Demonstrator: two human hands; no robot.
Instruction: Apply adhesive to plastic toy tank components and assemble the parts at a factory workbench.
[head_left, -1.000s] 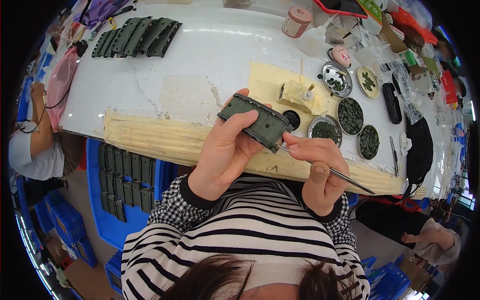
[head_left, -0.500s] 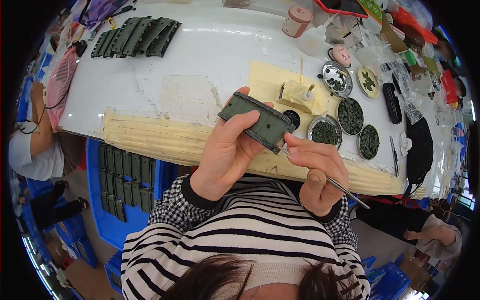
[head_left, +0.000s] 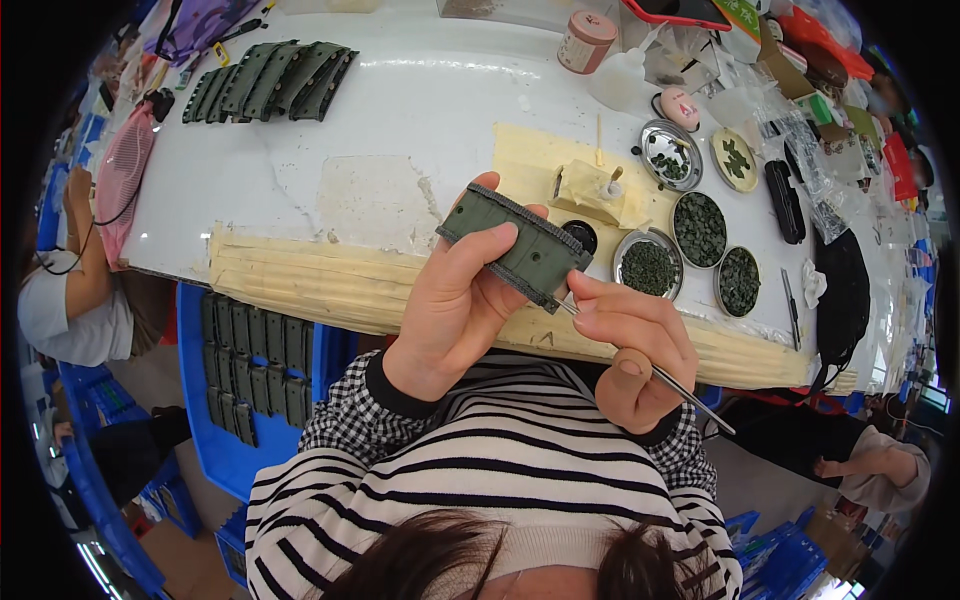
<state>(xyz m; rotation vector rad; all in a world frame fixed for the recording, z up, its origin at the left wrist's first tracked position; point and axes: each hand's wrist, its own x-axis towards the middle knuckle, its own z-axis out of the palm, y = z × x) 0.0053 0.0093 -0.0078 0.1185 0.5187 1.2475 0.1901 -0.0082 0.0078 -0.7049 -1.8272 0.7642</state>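
A dark green, slightly curved panel [head_left: 515,240] with ridged edges and small round spots is gripped in my left hand [head_left: 450,300], thumb on its face and fingers beneath. My right hand [head_left: 640,345] is closed round a thin metal hand tool [head_left: 690,392]; its tip meets the panel's lower right corner. What the tip is shaped like is hidden at that corner. Just beyond the panel sit a small black round pot [head_left: 580,235] and a metal dish [head_left: 648,265] of tiny green pieces.
Two tins of green pieces [head_left: 699,230] [head_left: 738,282] stand to the right. A cream-wrapped block [head_left: 598,190] lies ahead. More green panels [head_left: 270,82] stand far left, and others fill a blue crate [head_left: 215,450] below the table. Beside it, at left, sits another person [head_left: 80,300].
My hands, the panel and the tool stay nearly in place; the tool's rear end has dipped slightly. At the lower left, the other person's legs have shifted.
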